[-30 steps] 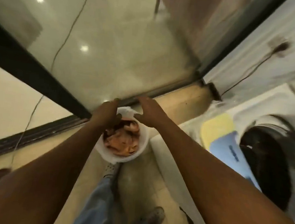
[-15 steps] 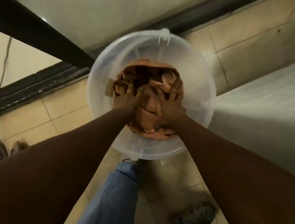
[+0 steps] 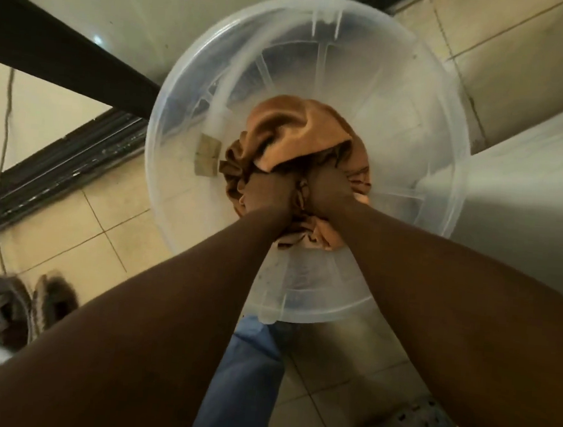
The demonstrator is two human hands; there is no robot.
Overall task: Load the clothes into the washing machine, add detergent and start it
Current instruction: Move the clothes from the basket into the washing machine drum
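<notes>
Clothes: a bunch of clothes in brown and orange tones, soft and much wrinkled, with one smooth wide fold on top and small gathered folds at the left edge.
Place of the clothes: inside the bucket, at the middle of it, apart from the wall on every side.
Direction of the clothes: the bunch has no clear tip. It is a little longer along the line from the person toward the far rim. The big fold lies on the far side, and a smaller crumpled part lies on the near side, under the wrists.
Bucket: round, of clear whitish plastic, seen from above. It has ribs on the wall, a handle mount at the far rim and a small tan sticker on the left wall.
Left hand: the left hand is pushed into the cloth, and its fingers are curled and clamped on the clothes. The fingertips are hidden by fabric.
Right hand: the right hand is just beside the left one and grips the same bunch. Its fingers go under the big fold.
Floor: beige tiles, with a pair of dark shoes at the left.
Person: a leg in blue jeans and a grey clog below the bucket.
Right side: a white flat surface near the bucket.
</notes>
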